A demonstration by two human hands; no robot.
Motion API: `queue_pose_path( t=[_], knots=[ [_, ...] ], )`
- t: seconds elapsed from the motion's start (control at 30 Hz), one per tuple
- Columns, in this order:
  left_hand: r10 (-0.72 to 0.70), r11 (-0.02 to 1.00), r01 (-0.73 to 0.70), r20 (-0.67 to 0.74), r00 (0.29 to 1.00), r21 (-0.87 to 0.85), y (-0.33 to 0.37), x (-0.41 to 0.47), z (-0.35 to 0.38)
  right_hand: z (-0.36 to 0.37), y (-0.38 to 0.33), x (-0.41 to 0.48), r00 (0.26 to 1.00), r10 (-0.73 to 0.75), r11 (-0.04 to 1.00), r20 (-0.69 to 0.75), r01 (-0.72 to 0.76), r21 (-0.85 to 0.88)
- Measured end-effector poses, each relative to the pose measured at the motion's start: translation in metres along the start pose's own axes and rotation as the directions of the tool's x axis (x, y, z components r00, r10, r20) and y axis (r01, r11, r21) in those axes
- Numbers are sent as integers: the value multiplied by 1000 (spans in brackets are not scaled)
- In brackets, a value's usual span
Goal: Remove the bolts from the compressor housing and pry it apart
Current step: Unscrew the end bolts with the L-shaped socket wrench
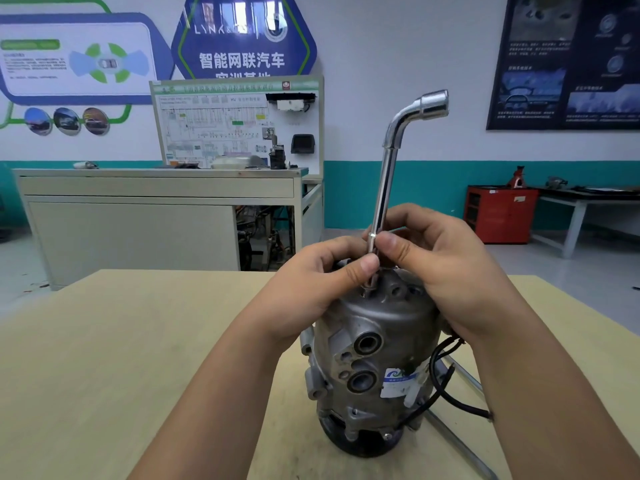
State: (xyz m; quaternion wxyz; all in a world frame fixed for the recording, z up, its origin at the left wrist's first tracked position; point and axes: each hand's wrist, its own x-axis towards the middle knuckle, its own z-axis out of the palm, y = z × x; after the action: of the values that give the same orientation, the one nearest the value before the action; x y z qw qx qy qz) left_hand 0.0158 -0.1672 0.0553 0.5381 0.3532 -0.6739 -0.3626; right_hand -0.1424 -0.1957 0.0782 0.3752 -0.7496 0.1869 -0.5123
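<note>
Table (138, 341): left hand (311, 289), right hand (443, 265) pinch wrench (388, 168).

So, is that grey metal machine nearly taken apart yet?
Not yet. Done: nothing I can see; the grey cast-metal compressor stands in one piece on the pale wooden table, with no loose bolts lying there. In hand: the left hand and right hand pinch the shaft of the shiny chrome L-shaped socket wrench, its lower end on the compressor's top. Left: taking the bolts out, then prying it apart.
</note>
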Motion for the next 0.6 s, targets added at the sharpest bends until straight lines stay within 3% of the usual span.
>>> queue_pose_path(
  t=[0.27, 0.6],
  knots=[
    [-40, 999, 40, -14, 999, -21, -3, 0, -2, 1, -6, 1, 997, -49, 997, 66, 53, -52],
    [17, 998, -21, -59, 998, -66, 2, 0, 5, 2, 0, 0, 1000, -7, 1000, 18, 8, -29]
  ],
)
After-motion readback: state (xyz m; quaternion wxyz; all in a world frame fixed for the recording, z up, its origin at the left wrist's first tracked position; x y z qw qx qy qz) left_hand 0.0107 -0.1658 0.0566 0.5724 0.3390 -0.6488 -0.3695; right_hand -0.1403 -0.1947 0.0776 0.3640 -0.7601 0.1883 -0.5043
